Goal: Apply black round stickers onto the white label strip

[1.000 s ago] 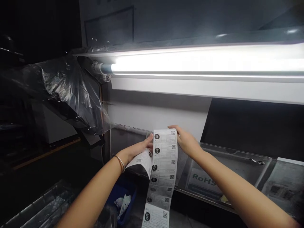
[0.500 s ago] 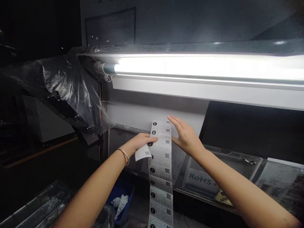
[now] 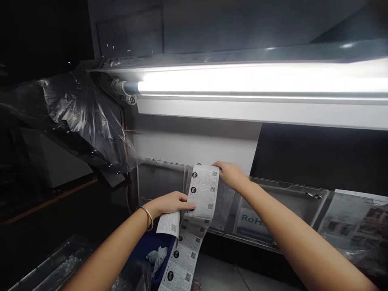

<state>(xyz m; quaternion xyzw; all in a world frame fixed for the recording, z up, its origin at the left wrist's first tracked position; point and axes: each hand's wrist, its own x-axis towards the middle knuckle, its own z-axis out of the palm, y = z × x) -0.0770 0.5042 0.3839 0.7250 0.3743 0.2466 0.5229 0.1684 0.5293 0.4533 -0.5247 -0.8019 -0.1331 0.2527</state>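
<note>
My right grip (image 3: 232, 176) is clenched on the top edge of a long strip of printed labels (image 3: 202, 192), fingertips (image 3: 218, 164) pinching the paper. My left grip (image 3: 171, 204) lies across the strip's left edge; I cannot tell whether it is clenched. A silver bangle (image 3: 148, 217) circles that wrist. Each label carries a QR code and a round black mark. A paper flap (image 3: 167, 224) sticks out under my left grip. Below the strip sits a blue bin (image 3: 142, 246) holding something crumpled and white (image 3: 159, 258). Behind the strip stands a clear plastic tray (image 3: 291, 198) with a RoHS sign (image 3: 250, 221). Above the strip glows a fluorescent tube (image 3: 257, 81); left of it hangs black plastic sheeting (image 3: 75, 117).
</note>
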